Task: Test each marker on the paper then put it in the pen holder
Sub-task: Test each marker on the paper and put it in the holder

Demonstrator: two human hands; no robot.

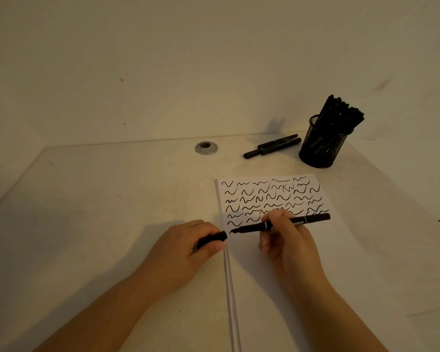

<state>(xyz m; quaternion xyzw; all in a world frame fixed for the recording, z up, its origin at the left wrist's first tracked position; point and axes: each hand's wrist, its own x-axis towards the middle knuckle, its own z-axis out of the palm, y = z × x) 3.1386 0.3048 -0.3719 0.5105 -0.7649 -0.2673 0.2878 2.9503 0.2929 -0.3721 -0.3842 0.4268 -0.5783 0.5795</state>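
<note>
Pale walls back a beige surface (112, 224). Left of centre, the left hand (186, 247) has its fingers clenched on the cap (212, 238). Right of it, the right hand (287, 240) grips the uncapped marker (280, 224), tip at the paper (277, 262) below rows of squiggles. Step in hand: testing. Next move likely calls for recapping, then reaching to the pen holder (320, 148) at upper right, beside two loose markers (272, 146).

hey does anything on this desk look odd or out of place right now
Nothing is spilled or damaged. The only strays are two markers lying loose on the desk beside the pen holder instead of standing in it, probably waiting to be tested.
</note>
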